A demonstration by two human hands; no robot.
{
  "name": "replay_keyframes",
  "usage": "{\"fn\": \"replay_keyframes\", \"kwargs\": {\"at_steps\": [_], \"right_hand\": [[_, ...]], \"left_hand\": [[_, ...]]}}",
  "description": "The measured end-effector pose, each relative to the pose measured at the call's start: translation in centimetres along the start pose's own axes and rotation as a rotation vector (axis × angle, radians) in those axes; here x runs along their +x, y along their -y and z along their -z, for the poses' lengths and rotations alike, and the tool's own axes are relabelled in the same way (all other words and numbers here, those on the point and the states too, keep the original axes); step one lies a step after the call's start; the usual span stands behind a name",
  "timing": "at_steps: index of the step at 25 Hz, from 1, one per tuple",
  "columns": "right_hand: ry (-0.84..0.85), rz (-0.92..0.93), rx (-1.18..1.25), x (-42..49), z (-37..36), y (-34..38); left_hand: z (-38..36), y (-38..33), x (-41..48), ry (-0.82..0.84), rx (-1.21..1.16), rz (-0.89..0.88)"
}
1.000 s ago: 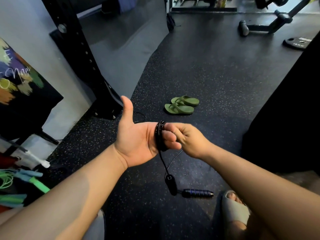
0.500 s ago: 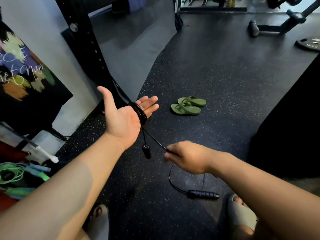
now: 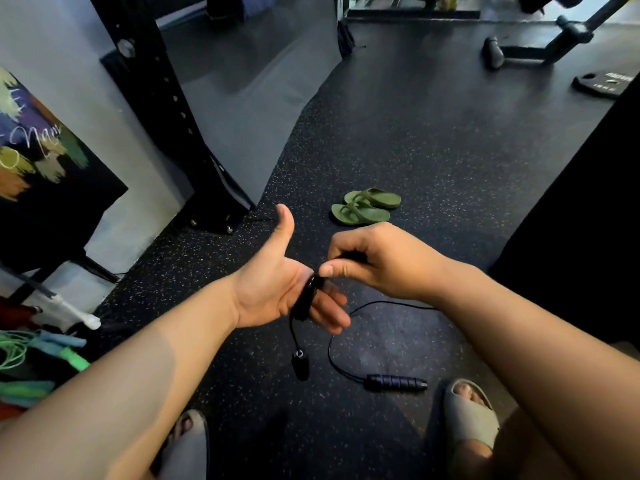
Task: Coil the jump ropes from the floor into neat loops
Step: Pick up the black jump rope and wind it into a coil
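A thin black jump rope [image 3: 306, 299] is wound in several loops around the fingers of my left hand [image 3: 277, 289], which is held flat with the thumb up. One black handle [image 3: 300, 364] dangles below that hand. My right hand [image 3: 377, 261] pinches the rope just above the coil, touching my left fingers. The loose rest of the rope [image 3: 346, 341] runs down to the floor and ends at a second handle with blue bands [image 3: 396, 382], lying in front of my right foot.
Green flip-flops [image 3: 365, 206] lie on the speckled rubber floor beyond my hands. A black rack post [image 3: 166, 109] stands at the left. Green and blue ropes [image 3: 41, 355] lie at the lower left. A weight plate [image 3: 604, 83] and machine base are far right.
My right hand rose from low near the floor to my left fingers, bringing another turn of rope onto the coil. The slack on the floor has shortened.
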State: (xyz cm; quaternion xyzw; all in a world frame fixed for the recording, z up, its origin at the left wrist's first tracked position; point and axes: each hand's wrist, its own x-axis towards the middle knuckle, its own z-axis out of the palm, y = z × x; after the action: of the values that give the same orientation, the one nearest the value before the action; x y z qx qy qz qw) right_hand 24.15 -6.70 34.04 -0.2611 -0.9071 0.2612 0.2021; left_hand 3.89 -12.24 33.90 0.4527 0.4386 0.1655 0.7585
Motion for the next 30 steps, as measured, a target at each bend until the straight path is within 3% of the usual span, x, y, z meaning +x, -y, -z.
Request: {"fn": "replay_keyframes", "kwargs": {"at_steps": [4,8,12,14,17,21,24,27,30], "right_hand": [[-0.029,-0.130,0.184,-0.6,-1.0,-1.6],[-0.096,-0.257,0.403,-1.1,-3.3,-1.5],[-0.051,-0.373,0.526,-1.4,-5.4,-1.0],[0.039,-0.408,0.473,-1.5,-5.9,-1.2],[0.205,-0.412,0.197,-1.6,-6.0,-1.3],[0.267,-0.314,0.007,-1.5,-4.9,-0.3],[0.241,-0.178,-0.119,-1.2,-4.1,0.9],[0.208,-0.083,-0.221,-0.9,-3.2,2.1],[0.098,0.000,-0.289,-0.6,-1.7,2.7]], "left_hand": [[-1.1,-0.6,-0.3,0.100,-0.186,-0.082],[-1.2,-0.7,-0.4,0.068,-0.406,-0.242],[-1.3,-1.0,-0.6,0.006,-0.625,-0.423],[-1.3,-1.3,-0.8,-0.094,-0.694,-0.541],[-0.6,-1.9,-1.2,-0.260,-0.734,-0.686],[0.9,-2.1,-1.3,-0.432,-0.740,-0.760],[1.5,-1.7,-0.6,-0.519,-0.665,-0.720],[1.5,-0.9,0.0,-0.568,-0.454,-0.532],[1.1,-0.2,0.3,-0.467,-0.239,-0.300]]}}
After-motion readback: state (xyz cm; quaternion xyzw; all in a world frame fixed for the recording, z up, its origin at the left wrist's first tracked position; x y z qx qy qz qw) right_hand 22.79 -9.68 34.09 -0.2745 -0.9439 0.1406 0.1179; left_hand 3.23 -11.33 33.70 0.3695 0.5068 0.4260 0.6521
